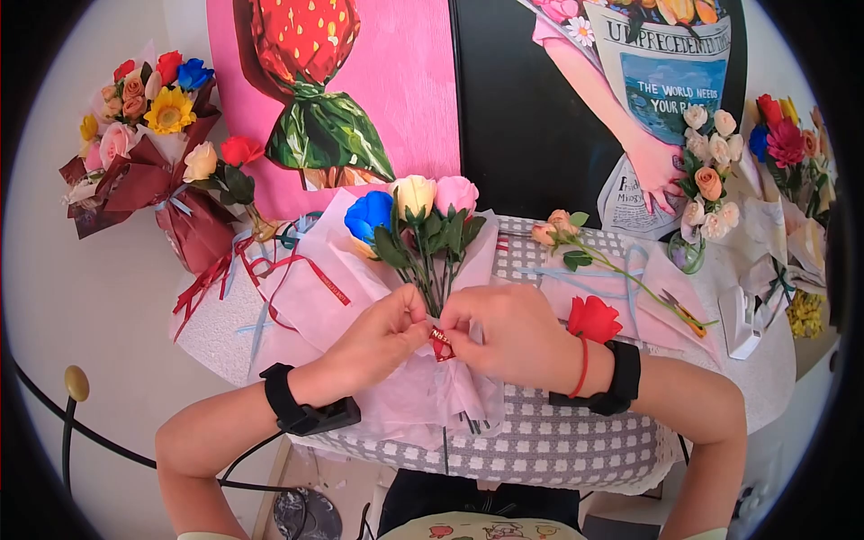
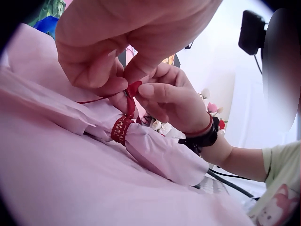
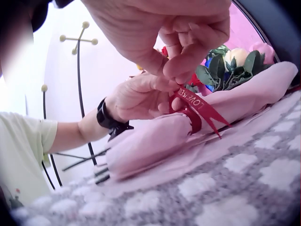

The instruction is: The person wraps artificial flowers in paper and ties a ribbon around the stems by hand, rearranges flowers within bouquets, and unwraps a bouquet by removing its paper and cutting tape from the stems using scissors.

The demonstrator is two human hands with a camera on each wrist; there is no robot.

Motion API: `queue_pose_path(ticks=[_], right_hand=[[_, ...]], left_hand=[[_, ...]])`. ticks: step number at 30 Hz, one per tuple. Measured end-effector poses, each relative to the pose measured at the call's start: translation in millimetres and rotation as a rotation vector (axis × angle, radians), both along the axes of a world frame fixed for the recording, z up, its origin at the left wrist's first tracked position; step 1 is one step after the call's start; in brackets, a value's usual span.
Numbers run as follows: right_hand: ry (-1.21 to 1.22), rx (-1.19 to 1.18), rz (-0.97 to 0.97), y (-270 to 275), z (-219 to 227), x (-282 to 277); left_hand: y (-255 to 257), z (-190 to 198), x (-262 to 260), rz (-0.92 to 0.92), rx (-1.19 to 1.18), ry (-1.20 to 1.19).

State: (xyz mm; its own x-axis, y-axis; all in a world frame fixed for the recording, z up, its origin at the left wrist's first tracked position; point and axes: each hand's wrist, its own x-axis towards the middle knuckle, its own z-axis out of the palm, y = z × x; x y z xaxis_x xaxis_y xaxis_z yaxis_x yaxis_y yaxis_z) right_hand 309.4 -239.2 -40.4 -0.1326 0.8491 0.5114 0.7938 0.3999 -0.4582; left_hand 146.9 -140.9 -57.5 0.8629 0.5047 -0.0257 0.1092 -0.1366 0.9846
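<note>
Across the background, a pink painting [image 1: 405,81] at left and a black one [image 1: 522,135] at right. Below, a white surface [image 1: 765,378], partly under a checked cloth [image 1: 558,441]. On top, near the middle, a pink-wrapped bouquet [image 1: 430,270], long axis far to near, blooms far, stem ends near. Over its gathered waist, left hand [image 1: 373,342] from the left, right hand [image 1: 513,328] from the right, about equally close. Between them, directly at the fingertips, red ribbon [image 1: 443,346], wound around the waist, crosswise to the stems. Each grip narrow, pinching ribbon just above the wrapped band.
</note>
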Motion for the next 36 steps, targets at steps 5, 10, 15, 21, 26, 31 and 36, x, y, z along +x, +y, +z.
queue_pose_path(ticks=[5, 10, 15, 21, 26, 31, 36], right_hand=[[-0.278, 0.070, 0.048, -8, -4, 1], [-0.196, 0.031, 0.074, -4, -4, 6], [-0.004, -0.028, 0.166, 1, -7, 11], [0.164, -0.263, 0.073, 4, 0, 11], [0.308, -0.303, 0.133, 12, -14, 12], [0.425, -0.271, 0.243, 18, -24, 17], [0.846, -0.622, 0.306, 17, -17, 19]], left_hand=[[-3, 8, -2, 0.025, -0.056, 0.039], [-7, 12, -1, -0.014, -0.099, -0.001], [0, 8, -1, -0.054, 0.023, 0.030], [-11, 20, 4, 0.018, 0.524, 0.109], [-14, 18, 8, 0.053, 0.903, 0.084], [-19, 20, 9, 0.071, 1.049, 0.121], [-23, 16, 10, 0.023, 1.259, 0.061]])
